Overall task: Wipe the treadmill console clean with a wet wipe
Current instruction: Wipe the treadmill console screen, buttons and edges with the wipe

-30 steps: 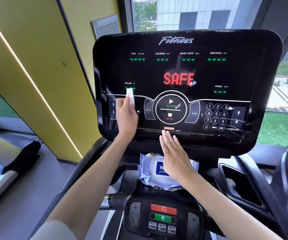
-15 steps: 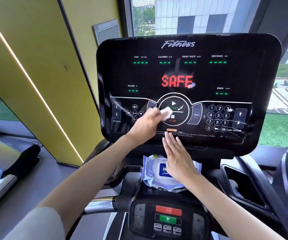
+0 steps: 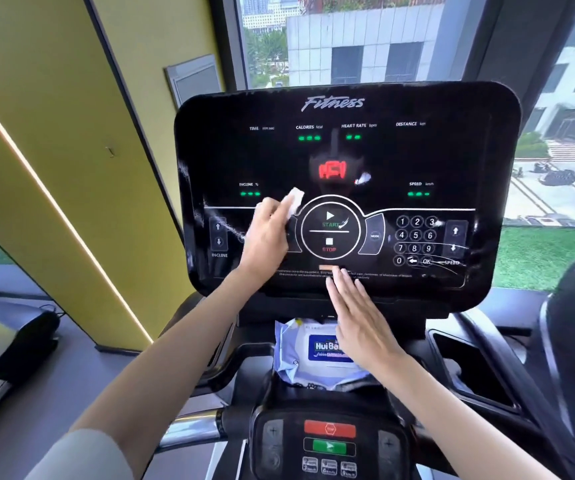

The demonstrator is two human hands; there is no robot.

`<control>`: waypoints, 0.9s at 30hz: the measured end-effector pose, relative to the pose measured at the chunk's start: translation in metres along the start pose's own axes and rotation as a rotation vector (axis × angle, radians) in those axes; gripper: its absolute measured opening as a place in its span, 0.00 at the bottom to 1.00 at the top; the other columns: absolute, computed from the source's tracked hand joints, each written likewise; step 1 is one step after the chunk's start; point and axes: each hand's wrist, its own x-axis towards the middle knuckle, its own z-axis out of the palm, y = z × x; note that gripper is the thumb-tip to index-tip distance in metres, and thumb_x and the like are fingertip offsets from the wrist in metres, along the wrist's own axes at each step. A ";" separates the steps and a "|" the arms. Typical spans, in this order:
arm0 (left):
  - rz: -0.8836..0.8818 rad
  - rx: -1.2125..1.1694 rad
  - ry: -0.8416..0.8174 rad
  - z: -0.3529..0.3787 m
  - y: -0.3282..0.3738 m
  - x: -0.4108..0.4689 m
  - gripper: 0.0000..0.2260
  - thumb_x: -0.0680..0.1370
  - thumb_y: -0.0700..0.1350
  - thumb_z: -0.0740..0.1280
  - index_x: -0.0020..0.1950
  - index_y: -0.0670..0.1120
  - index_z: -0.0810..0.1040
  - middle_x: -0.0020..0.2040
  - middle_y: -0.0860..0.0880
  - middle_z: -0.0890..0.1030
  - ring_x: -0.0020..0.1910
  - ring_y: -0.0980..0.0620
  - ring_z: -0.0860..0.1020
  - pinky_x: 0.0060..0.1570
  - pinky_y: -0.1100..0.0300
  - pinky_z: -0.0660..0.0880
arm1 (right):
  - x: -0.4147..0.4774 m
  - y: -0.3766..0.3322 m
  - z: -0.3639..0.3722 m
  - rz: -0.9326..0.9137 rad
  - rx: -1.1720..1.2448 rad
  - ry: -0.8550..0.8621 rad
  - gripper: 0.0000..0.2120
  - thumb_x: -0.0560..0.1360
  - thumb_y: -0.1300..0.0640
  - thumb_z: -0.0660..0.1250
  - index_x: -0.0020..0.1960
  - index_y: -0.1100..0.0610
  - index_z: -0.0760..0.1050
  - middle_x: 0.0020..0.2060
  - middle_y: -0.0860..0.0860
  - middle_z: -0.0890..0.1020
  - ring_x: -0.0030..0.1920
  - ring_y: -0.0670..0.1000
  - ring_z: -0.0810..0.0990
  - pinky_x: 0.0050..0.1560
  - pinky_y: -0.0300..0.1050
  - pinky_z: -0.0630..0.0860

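The black treadmill console (image 3: 445, 157) fills the middle of the head view, with green readouts, a red display and a number pad. My left hand (image 3: 268, 237) grips a folded white wet wipe (image 3: 295, 199) and presses it on the panel just left of the round START/STOP dial. My right hand (image 3: 357, 318) lies flat with straight fingers on the console's lower edge, fingertips below the STOP button. White smears streak the panel at the left and around the number pad.
A pack of wet wipes (image 3: 301, 355) lies on the shelf under the console, partly behind my right hand. Lower down is a small control pad (image 3: 329, 441) with red and green buttons. A cup holder (image 3: 469, 368) sits at the right, a yellow wall at the left.
My left hand slid the wipe from the left of the panel to the dial, then back up and left of it. My right hand stayed in place. The camera tilted down slightly.
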 end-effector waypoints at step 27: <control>0.465 0.051 -0.354 0.010 0.014 0.008 0.26 0.68 0.25 0.62 0.63 0.42 0.75 0.47 0.43 0.71 0.46 0.46 0.71 0.37 0.52 0.77 | -0.010 0.026 -0.001 0.083 -0.077 -0.034 0.34 0.77 0.51 0.55 0.75 0.64 0.46 0.76 0.58 0.48 0.75 0.55 0.47 0.73 0.55 0.52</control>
